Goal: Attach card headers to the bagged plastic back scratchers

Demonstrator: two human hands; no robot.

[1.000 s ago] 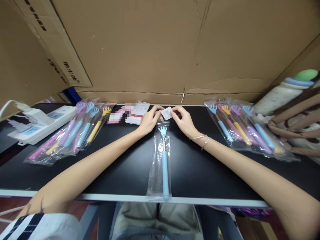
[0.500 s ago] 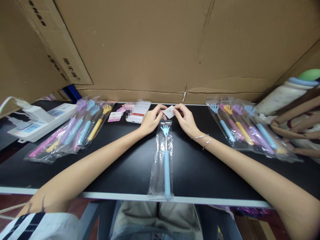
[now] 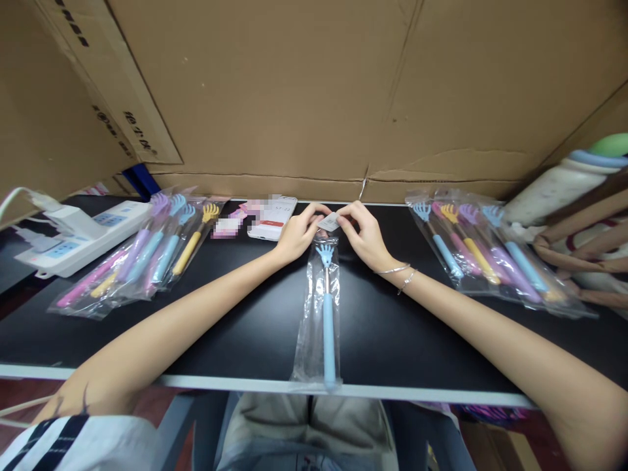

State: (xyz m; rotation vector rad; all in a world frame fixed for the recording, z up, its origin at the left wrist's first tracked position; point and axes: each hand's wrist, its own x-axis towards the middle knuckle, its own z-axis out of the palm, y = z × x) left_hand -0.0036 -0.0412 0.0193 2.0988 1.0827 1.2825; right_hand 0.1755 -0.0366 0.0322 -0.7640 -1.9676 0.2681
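Between my two hands is a small white card [image 3: 328, 222], held up just past the far end of a bagged back scratcher. My left hand [image 3: 300, 232] pinches the card's left side with thumb and forefinger. On its right edge, the fingers of my right hand [image 3: 360, 230] close in the same way. Below them a light blue back scratcher [image 3: 328, 320] lies in a clear plastic bag [image 3: 307, 340], its claw end pointing away from me and its handle at the table's front edge. Print on the card is too small to read.
Bagged back scratchers lie in a group at left [image 3: 142, 255] and another at right [image 3: 483, 252]. A white phone [image 3: 267, 229] and pink cards [image 3: 228, 226] sit behind my left hand. A power strip [image 3: 93, 235] is far left, a bottle [image 3: 559, 186] far right. Cardboard [image 3: 294, 98] walls the back.
The card has tilted slightly and shifted a little left and down between my fingers. My right fingertips have moved slightly left with it. The bagged back scratcher stays in place.
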